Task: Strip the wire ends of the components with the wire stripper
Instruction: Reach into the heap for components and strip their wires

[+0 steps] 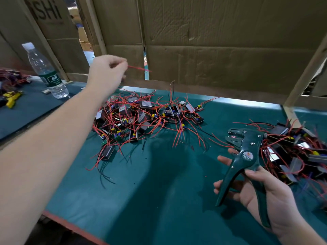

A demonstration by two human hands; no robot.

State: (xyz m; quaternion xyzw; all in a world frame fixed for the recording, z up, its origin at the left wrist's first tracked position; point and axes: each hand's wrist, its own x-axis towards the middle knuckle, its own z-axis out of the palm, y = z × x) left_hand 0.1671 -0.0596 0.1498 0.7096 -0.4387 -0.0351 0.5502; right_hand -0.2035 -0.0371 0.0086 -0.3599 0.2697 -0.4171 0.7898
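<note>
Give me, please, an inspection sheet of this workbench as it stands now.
Surface: green mat covers the bench.
Job's things: wire stripper, handles spread; component pile at centre, second pile at right.
Clutter: water bottle upright at left; yellow object beside a far-left pile.
Hands: left hand pinches a red wire raised above the mat; right hand holds the wire stripper.
Cables: red and black leads tangled through both piles.
Surroundings: cardboard wall behind the bench.
</note>
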